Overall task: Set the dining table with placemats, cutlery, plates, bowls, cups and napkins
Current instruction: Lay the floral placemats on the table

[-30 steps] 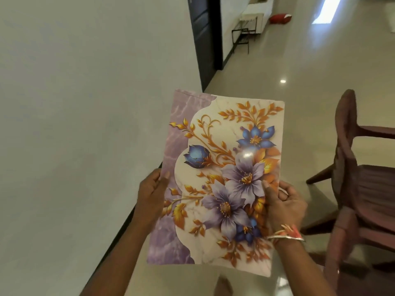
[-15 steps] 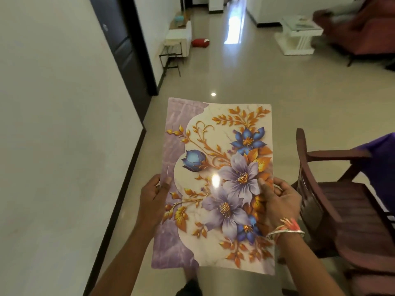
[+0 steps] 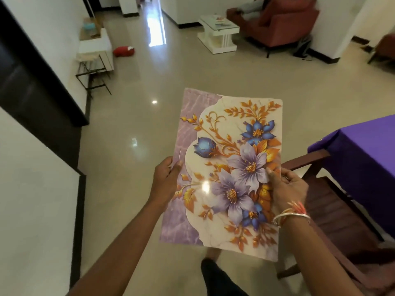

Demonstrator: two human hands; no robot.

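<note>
Holding a flowered placemat (image 3: 226,174) out in front of the body, the person stands on the tiled floor (image 3: 132,129) with the dining table (image 3: 363,159) off to the right, only its near corner in view under a purple cloth. The left hand (image 3: 165,180) grips the mat's left edge, thumb pressed on the printed face and fingers curled underneath. The right hand (image 3: 288,189) pinches the right edge the same way, thumb on top beside the big lilac flower, the other fingers tucked below. The mat is in the air, roughly flat and tipped a little toward the camera, well apart from the table and touching nothing but the two hands. Whether it is one mat or a thin stack I cannot tell. A wooden chair (image 3: 333,210) stands between the person and the table, close to the cloth's hanging edge.

My reading is that the task is at its very start: no mat, cutlery, plate, bowl, cup or napkin shows on the corner of the table that is in view, though most of the table lies outside the frame. Laying this mat looks like the step in hand, and everything else on the list seems left to do, none of it in sight
</note>
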